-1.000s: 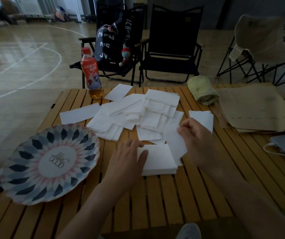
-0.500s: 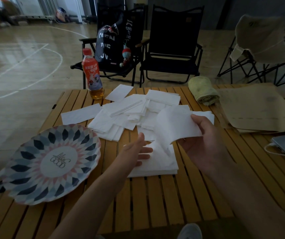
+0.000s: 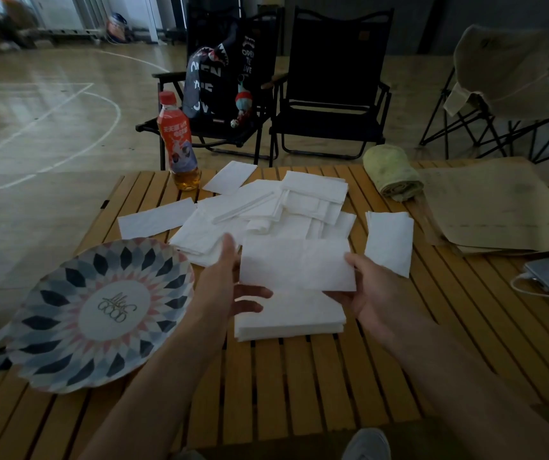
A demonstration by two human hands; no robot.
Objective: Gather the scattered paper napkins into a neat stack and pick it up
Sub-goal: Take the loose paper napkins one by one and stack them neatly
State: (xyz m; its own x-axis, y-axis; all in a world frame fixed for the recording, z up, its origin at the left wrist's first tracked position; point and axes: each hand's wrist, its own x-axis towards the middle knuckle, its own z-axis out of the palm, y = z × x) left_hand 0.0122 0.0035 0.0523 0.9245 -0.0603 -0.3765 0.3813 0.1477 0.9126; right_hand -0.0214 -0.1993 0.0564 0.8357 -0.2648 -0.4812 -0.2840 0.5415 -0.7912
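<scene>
Beyond both hands, loose napkins [image 3: 266,210] litter the slatted table [image 3: 299,393]; a part-built stack [image 3: 293,317] lies just beneath them. The right hand [image 3: 376,293] pinches one napkin [image 3: 296,263] above it, the left hand [image 3: 223,280] spread loosely alongside. Likely next: align its edges and lay it on top.

On the near middle of the surface [image 3: 299,386], a stack of napkins [image 3: 293,322], with one napkin [image 3: 296,263] just above it between the left grip [image 3: 230,287] and the right grip [image 3: 376,293]. Left of the stack, a plate [image 3: 100,313]; behind it, a heap of loose napkins [image 3: 266,210], with a bottle [image 3: 178,144] behind the heap's left end. Right of the heap, a rolled towel [image 3: 392,172], then paper bags [image 3: 492,207].
</scene>
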